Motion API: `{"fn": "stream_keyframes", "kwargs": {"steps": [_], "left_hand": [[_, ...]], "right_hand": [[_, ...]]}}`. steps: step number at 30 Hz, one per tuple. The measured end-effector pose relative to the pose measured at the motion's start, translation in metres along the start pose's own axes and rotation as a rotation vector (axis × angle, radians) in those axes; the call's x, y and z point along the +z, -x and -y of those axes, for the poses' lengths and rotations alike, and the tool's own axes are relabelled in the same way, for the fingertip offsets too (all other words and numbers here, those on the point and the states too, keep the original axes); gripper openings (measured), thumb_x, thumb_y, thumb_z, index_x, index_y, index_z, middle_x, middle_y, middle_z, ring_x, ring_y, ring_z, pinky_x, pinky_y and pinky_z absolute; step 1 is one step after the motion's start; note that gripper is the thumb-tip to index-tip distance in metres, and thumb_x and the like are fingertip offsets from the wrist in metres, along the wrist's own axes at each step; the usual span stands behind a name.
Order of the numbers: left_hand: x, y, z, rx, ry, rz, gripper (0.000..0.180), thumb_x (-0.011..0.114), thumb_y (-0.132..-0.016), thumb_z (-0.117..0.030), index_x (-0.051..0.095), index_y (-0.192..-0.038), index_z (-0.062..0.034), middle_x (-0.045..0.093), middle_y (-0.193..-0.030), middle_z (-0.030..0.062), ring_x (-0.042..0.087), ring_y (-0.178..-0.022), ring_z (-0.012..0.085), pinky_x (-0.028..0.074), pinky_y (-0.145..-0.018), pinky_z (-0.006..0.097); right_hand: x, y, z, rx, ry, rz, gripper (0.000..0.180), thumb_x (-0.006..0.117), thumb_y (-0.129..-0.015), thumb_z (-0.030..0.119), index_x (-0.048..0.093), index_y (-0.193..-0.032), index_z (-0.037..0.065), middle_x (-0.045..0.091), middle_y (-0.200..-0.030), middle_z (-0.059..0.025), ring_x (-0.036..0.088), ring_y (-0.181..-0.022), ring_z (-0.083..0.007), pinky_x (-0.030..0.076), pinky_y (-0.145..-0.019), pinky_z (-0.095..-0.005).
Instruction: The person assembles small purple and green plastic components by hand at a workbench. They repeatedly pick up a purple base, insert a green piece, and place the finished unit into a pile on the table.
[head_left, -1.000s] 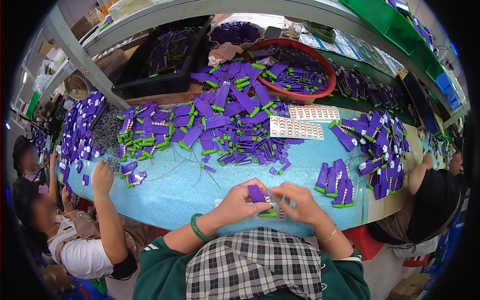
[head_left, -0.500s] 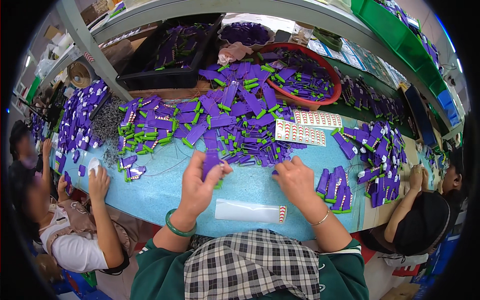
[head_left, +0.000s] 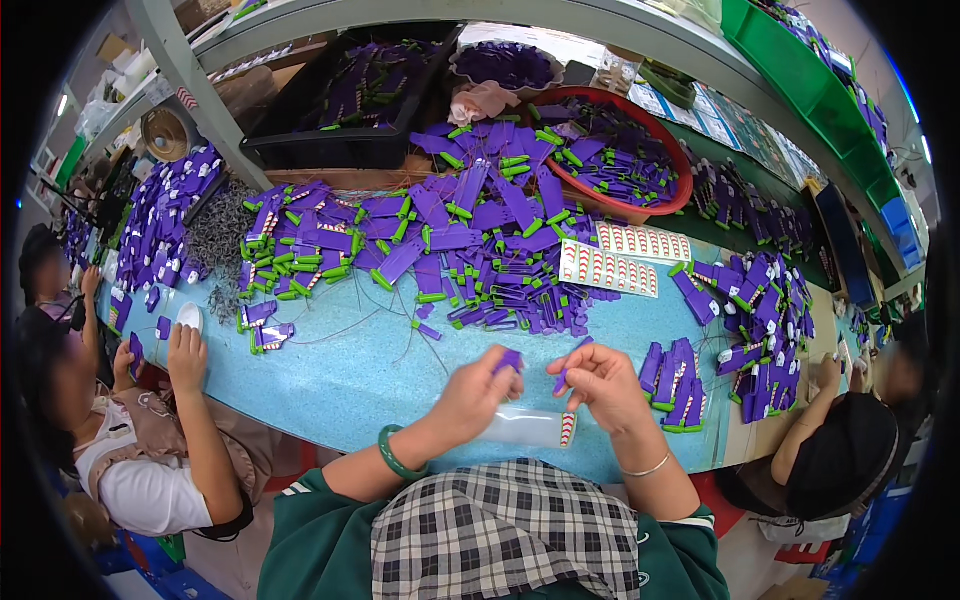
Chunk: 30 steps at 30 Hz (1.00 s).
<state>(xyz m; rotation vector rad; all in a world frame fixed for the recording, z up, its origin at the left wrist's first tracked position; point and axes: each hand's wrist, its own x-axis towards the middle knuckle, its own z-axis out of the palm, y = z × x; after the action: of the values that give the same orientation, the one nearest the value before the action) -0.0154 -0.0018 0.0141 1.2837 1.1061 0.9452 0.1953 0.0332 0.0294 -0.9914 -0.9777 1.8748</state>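
Near the bench's (head_left: 330, 385) front edge, my left hand (head_left: 478, 392) pinches a purple piece (head_left: 510, 361) in its fingers — my right hand (head_left: 600, 385) grips another purple part (head_left: 563, 378). Just below lies a sticker strip (head_left: 530, 428); farther back, the purple pile (head_left: 470, 240).

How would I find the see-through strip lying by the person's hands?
Start at the long light-blue table and follow its near edge to the person's left hand. Just under that hand lies a clear plastic strip, flat and pale, with red-and-white stripes at its right end, unlike the purple pieces around.
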Motion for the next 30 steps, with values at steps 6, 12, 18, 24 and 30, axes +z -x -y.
{"fn": "stream_keyframes", "kwargs": {"steps": [6,12,18,24,30], "left_hand": [[0.023,0.001,0.001,0.115,-0.266,0.221,0.009,0.051,-0.091,-0.01,0.051,-0.095,-0.0019,0.06,-0.074,0.0117,0.061,-0.067,0.0233,0.047,-0.061,0.033],[0.025,0.004,-0.007,0.271,-0.439,0.207,0.011,0.051,-0.09,-0.013,0.053,-0.091,-0.0017,0.059,-0.07,0.0136,0.059,-0.063,0.0318,0.045,-0.057,0.039],[0.027,0.004,-0.002,0.174,-0.421,0.285,0.019,0.048,-0.093,-0.018,0.057,-0.085,-0.0021,0.062,-0.066,0.0109,0.062,-0.062,0.0288,0.048,-0.059,0.037],[0.037,-0.008,-0.006,0.09,-0.321,0.371,0.023,0.049,-0.094,-0.023,0.058,-0.093,-0.0025,0.064,-0.071,0.0113,0.064,-0.065,0.0262,0.049,-0.058,0.037],[0.015,-0.084,-0.04,0.535,-0.911,-0.06,0.025,0.064,-0.084,-0.028,0.058,-0.096,-0.0067,0.062,-0.072,0.0121,0.063,-0.065,0.0308,0.049,-0.056,0.043]], "right_hand": [[0.017,0.025,-0.016,-0.393,0.632,-0.143,0.008,0.067,-0.078,0.001,0.06,-0.083,0.001,0.057,-0.086,-0.0051,0.055,-0.066,-0.0093,0.046,-0.054,-0.02],[0.022,0.028,-0.02,-0.547,0.781,-0.227,0.011,0.07,-0.074,0.003,0.059,-0.078,0.003,0.054,-0.079,-0.0031,0.046,-0.059,-0.0057,0.037,-0.051,-0.0191],[0.018,0.03,-0.018,-0.393,0.719,-0.118,0.009,0.066,-0.079,0.007,0.058,-0.077,0.002,0.053,-0.071,-0.0019,0.047,-0.057,-0.0073,0.04,-0.053,-0.0216],[0.004,0.032,-0.016,-0.309,0.632,-0.133,0.008,0.064,-0.082,0.006,0.06,-0.08,0.0,0.059,-0.072,-0.0044,0.054,-0.062,-0.0078,0.043,-0.055,-0.0226],[-0.068,0.037,0.049,-0.33,1.171,-0.267,0.011,0.069,-0.079,0.012,0.065,-0.084,0.003,0.062,-0.073,-0.0062,0.059,-0.069,-0.0175,0.048,-0.063,-0.031]]}}
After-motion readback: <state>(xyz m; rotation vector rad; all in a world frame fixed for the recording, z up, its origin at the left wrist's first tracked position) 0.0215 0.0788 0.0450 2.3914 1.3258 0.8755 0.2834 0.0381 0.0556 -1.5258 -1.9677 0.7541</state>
